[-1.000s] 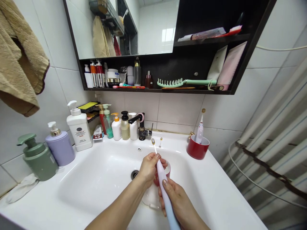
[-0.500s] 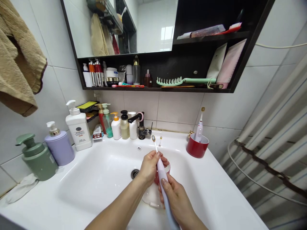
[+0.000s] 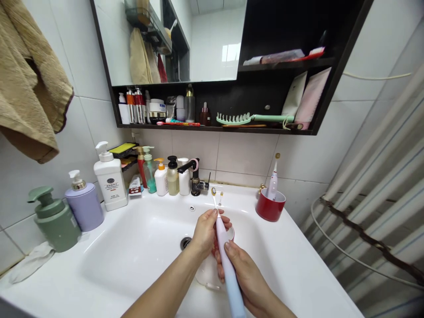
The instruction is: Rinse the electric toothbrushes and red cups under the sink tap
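Two-handed as a second ago: holds the electric toothbrush over the sink, left hand pinching its neck by the red cup, right hand wrapped round the handle; barely shifts, bristles toward the tap.

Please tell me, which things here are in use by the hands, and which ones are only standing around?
In use: electric toothbrush, held by left hand and right hand; pink cup, partly hidden by them.
Lying about: red cup, green pump bottle, purple pump bottle, green hairbrush, towel.
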Motion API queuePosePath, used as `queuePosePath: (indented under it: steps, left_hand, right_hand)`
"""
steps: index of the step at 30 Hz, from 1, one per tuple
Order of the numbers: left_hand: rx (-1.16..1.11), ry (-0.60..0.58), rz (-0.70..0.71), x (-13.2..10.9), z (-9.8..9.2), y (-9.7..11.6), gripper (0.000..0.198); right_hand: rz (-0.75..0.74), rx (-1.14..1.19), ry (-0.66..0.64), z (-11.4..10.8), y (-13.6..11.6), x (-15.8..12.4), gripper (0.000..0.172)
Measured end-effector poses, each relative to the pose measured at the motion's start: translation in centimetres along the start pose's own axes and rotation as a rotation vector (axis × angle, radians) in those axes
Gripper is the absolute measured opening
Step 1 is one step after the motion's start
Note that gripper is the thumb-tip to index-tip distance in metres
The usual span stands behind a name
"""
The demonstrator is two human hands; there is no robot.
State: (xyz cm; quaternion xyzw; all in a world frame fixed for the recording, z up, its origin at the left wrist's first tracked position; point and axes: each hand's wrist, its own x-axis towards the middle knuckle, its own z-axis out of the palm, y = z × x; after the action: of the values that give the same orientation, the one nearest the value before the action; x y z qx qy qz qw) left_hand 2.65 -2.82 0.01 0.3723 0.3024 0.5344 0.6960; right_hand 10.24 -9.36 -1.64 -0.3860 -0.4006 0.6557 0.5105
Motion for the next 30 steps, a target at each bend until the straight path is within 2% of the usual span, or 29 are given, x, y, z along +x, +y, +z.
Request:
queuePosePath:
  steps: [3, 6, 8, 10, 12, 14, 18, 21, 25, 30]
  left_hand:
    - [0.156, 0.065, 0.060, 0.3, -0.9, 0.1, 0.022]
    - [0.511, 0.053, 0.195, 0.5, -2.1, -0.3, 0.014]
    - [0.829, -0.024, 0.298, 0.4, -2.9, -0.8, 0.013]
    - [1.120, -0.119, 0.374, 0.2, -3.5, -1.6, 0.021]
    - [1.342, -0.207, 0.413, 0.1, -4.0, -2.4, 0.027]
    - [1.488, -0.277, 0.420, 0.3, -4.2, -3.3, 0.025]
    - [1.583, -0.311, 0.376, 1.0, -4.0, -4.1, 0.021]
    - [1.548, -0.297, 0.391, 1.7, -3.2, -3.8, 0.020]
    - [1.458, -0.294, 0.461, 3.2, -0.8, -2.6, 0.018]
    - [1.463, -0.308, 0.533, 6.5, 2.9, -1.4, 0.017]
  right_hand:
    - [-0.143, -0.070, 0.093, -0.4, -1.3, 1.3, 0.020]
    - [-0.339, -0.213, 0.243, -1.1, -3.1, 3.6, 0.025]
    - [-0.421, -0.333, 0.295, -1.6, -4.0, 5.3, 0.028]
    - [-0.450, -0.394, 0.317, -2.2, -4.2, 7.0, 0.029]
    - [-0.464, -0.450, 0.335, -2.9, -3.6, 8.3, 0.028]
    - [-0.470, -0.518, 0.353, -3.5, -2.6, 9.1, 0.026]
    - [-0.452, -0.644, 0.382, -4.7, -0.6, 9.4, 0.024]
    - [-0.431, -0.722, 0.399, -5.3, -0.7, 9.2, 0.023]
    - [-0.418, -0.813, 0.433, -6.3, -3.1, 9.6, 0.022]
    - [-0.401, -0.891, 0.537, -8.2, -7.1, 11.1, 0.025]
